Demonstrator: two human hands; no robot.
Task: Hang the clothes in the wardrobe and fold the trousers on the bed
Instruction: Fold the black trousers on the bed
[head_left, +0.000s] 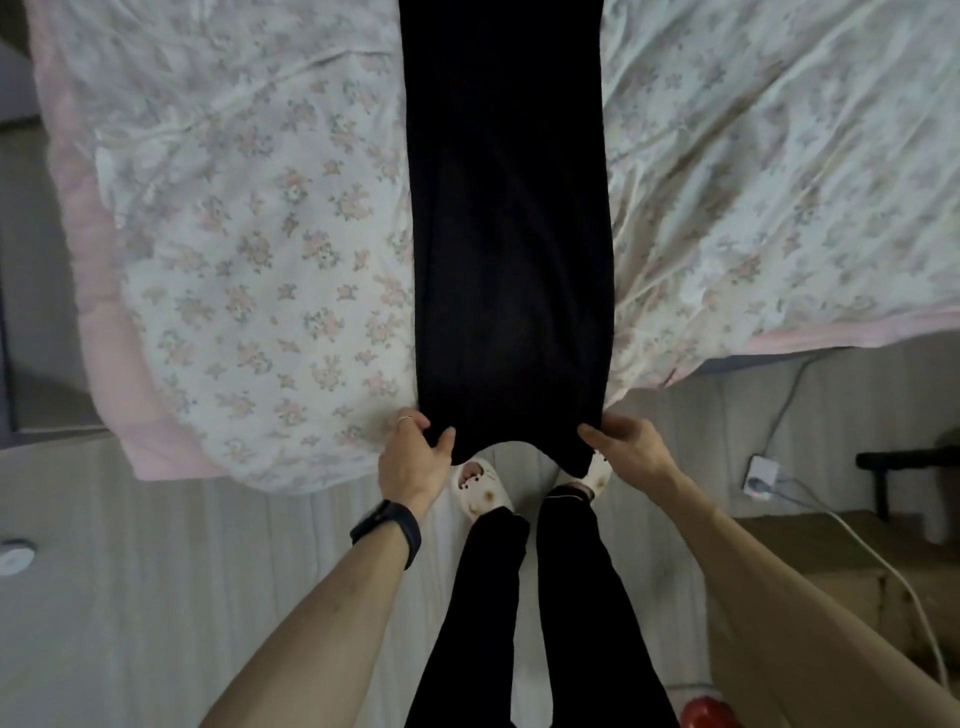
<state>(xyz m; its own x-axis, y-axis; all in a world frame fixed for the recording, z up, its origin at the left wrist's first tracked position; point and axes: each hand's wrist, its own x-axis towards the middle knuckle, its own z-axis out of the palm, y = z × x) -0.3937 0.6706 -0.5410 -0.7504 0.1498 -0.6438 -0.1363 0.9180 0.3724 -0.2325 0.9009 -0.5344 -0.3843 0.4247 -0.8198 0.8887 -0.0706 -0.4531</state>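
Black trousers (506, 234) lie stretched lengthwise across the bed (260, 249), running from its near edge up out of the top of the view. Their near end hangs slightly over the bed's edge. My left hand (413, 457) pinches the near left corner of the trousers, thumb on top of the fabric. My right hand (626, 447) pinches the near right corner in the same way. Between the two hands the near edge of the cloth sags in a curve.
The bed has a floral quilt with a pink border (88, 260). I stand on a pale floor (156, 571) in white slippers (480, 491). A white cable and plug (761, 475) lie at right beside a brown box (810, 566). A red object (709, 714) sits at the bottom.
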